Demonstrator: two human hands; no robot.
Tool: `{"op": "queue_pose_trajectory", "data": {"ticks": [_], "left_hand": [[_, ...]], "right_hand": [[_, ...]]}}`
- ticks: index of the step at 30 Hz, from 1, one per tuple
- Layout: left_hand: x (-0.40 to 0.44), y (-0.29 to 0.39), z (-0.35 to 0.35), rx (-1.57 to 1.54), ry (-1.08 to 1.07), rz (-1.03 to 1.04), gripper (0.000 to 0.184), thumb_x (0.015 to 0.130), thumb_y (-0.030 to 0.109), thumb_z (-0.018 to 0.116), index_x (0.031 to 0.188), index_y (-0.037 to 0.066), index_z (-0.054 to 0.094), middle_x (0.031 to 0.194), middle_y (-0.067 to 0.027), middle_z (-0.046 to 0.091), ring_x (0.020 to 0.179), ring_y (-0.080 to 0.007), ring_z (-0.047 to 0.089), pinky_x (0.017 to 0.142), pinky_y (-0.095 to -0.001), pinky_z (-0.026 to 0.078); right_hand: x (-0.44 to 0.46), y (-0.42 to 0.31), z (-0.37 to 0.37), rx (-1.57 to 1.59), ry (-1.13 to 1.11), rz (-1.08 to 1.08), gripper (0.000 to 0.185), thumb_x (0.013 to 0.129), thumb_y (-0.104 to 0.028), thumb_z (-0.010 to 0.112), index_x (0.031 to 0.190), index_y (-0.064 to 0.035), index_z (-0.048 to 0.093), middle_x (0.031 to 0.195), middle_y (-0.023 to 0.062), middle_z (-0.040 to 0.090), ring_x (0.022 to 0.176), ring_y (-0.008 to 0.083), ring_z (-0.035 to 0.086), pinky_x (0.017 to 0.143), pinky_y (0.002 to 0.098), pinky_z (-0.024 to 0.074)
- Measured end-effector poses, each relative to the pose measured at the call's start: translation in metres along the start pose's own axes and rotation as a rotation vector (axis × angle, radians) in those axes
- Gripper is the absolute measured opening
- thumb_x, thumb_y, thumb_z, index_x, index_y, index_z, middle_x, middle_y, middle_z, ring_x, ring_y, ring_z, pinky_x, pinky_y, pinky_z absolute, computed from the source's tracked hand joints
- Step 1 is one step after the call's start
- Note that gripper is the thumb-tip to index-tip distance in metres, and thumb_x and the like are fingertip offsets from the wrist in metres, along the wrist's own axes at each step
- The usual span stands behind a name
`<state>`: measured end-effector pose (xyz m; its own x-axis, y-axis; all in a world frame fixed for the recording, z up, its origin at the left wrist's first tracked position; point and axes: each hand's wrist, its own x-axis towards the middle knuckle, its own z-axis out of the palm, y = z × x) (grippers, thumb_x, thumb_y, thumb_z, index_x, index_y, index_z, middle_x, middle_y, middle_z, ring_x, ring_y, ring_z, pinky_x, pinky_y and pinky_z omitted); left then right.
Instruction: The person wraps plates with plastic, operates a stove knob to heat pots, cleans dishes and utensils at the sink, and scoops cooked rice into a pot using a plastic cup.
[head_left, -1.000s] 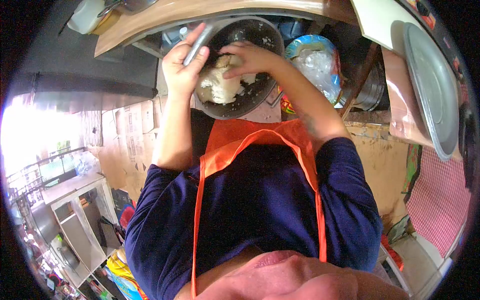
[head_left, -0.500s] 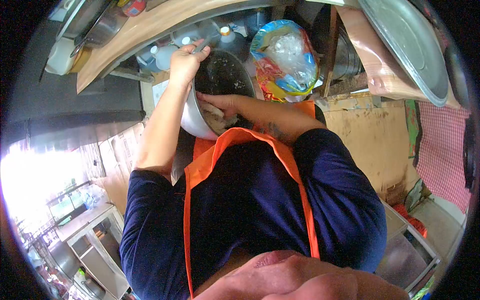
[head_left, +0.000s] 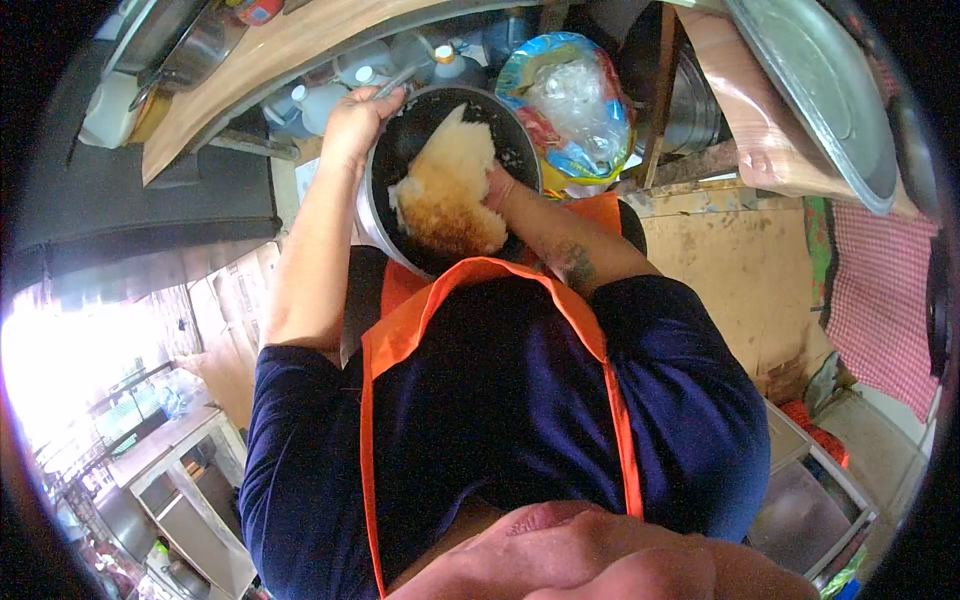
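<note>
A deep pot (head_left: 521, 150) with a dark inside and a pale outer wall is tilted towards me in front of my apron. My left hand (head_left: 355, 122) is closed at its upper left rim, with a grey handle-like piece (head_left: 396, 84) sticking out past the thumb. Inside the pot, my right hand (head_left: 497, 188) grips the right edge of a large sheet of rice crust (head_left: 447, 190), its fingers partly hidden. The crust is pale at the top and browned at the bottom. White grains cling to the pot wall.
A colourful plastic bag (head_left: 570, 110) with clear plastic inside stands right of the pot. Several jugs (head_left: 322, 108) line the far side under a curved wooden shelf edge (head_left: 225, 95). At upper right, a large metal tray (head_left: 815, 95) juts out.
The crust, earlier low in the pot, is now lifted and turned with its browned face showing. My right hand has moved up and right; the pot has tipped its opening further towards me.
</note>
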<state>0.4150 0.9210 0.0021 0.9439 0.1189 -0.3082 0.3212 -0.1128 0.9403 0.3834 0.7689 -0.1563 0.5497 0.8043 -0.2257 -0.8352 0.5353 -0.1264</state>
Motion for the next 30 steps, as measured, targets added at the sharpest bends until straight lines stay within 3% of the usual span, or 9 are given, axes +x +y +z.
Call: {"op": "queue_pose_trajectory", "data": {"ticks": [3,10,14,20,21,26,28,29,30], "left_hand": [[0.000,0.009,0.002,-0.083,-0.019,-0.006,0.014,0.073,0.017,0.062,0.074,0.003,0.060,0.066,-0.0016,0.057,0.055,-0.0102,0.050,0.052,-0.0225,0.038],[0.015,0.007,0.001,-0.192,0.017,-0.007,0.012,0.073,0.013,0.062,0.073,0.002,0.057,0.067,-0.0043,0.057,0.055,-0.0117,0.051,0.052,-0.0233,0.039],[0.018,0.006,-0.002,-0.162,0.052,0.026,0.013,0.072,0.013,0.063,0.071,0.002,0.056,0.066,-0.0042,0.056,0.054,-0.0113,0.050,0.051,-0.0236,0.038],[0.026,-0.008,-0.010,-0.171,0.075,0.004,0.013,0.072,0.013,0.063,0.071,0.002,0.057,0.066,-0.0030,0.056,0.057,-0.0103,0.049,0.053,-0.0230,0.036],[0.026,-0.009,-0.009,-0.168,0.076,0.004,0.013,0.072,0.013,0.063,0.071,0.002,0.057,0.066,-0.0030,0.056,0.057,-0.0103,0.049,0.053,-0.0230,0.036],[0.016,-0.008,0.008,-0.193,0.180,0.084,0.015,0.072,0.012,0.063,0.079,0.000,0.059,0.071,-0.0029,0.058,0.063,-0.0099,0.051,0.059,-0.0217,0.037],[0.034,-0.024,0.001,-0.079,0.243,0.048,0.016,0.072,0.010,0.063,0.083,-0.001,0.059,0.075,-0.0038,0.059,0.066,-0.0105,0.052,0.062,-0.0216,0.039],[0.029,-0.024,0.002,-0.159,0.223,0.052,0.016,0.071,0.009,0.063,0.083,-0.002,0.059,0.075,-0.0039,0.059,0.066,-0.0111,0.052,0.063,-0.0219,0.039],[0.024,-0.024,0.004,-0.241,0.203,0.050,0.016,0.071,0.008,0.063,0.083,-0.002,0.059,0.076,-0.0040,0.059,0.067,-0.0116,0.052,0.064,-0.0221,0.039]], "right_hand": [[-0.014,-0.028,0.014,0.058,-0.142,-0.115,0.047,0.081,-0.050,0.036,0.107,-0.0144,0.051,0.109,0.0059,0.054,0.100,0.0246,0.050,0.089,0.0418,0.0361],[-0.035,-0.114,0.068,-0.177,0.198,-0.707,0.057,0.077,-0.055,0.039,0.107,-0.0072,0.051,0.107,0.0097,0.054,0.099,0.0262,0.050,0.088,0.0421,0.0369],[-0.072,-0.165,0.097,-0.208,0.163,-0.695,0.051,0.078,-0.050,0.042,0.102,-0.0062,0.053,0.103,0.0108,0.056,0.096,0.0251,0.052,0.086,0.0413,0.0393],[-0.069,-0.265,0.001,-0.324,0.233,-0.858,0.040,0.080,-0.039,0.045,0.102,-0.0060,0.053,0.102,0.0094,0.056,0.096,0.0249,0.052,0.083,0.0400,0.0419],[-0.076,-0.247,0.014,-0.366,0.570,-0.946,0.037,0.081,-0.036,0.045,0.101,-0.0056,0.053,0.099,0.0079,0.057,0.090,0.0232,0.055,0.079,0.0389,0.0449],[-0.053,-0.235,-0.123,-0.455,0.847,-0.679,0.048,0.073,-0.042,0.053,0.102,-0.0041,0.053,0.097,0.0065,0.059,0.085,0.0206,0.057,0.075,0.0416,0.0448],[-0.056,-0.222,-0.146,-1.776,1.474,-0.272,0.048,0.071,-0.037,0.054,0.106,-0.0036,0.052,0.096,0.0097,0.059,0.085,0.0222,0.058,0.073,0.0403,0.0449],[-0.029,-0.227,-0.222,-1.186,1.320,-0.694,0.046,0.067,-0.026,0.054,0.111,-0.0107,0.050,0.108,0.0161,0.053,0.101,0.0271,0.051,0.087,0.0362,0.0390],[-0.031,-0.219,-0.202,-1.182,1.324,-0.678,0.046,0.067,-0.026,0.054,0.111,-0.0107,0.050,0.108,0.0161,0.053,0.101,0.0271,0.051,0.087,0.0362,0.0390]]}}
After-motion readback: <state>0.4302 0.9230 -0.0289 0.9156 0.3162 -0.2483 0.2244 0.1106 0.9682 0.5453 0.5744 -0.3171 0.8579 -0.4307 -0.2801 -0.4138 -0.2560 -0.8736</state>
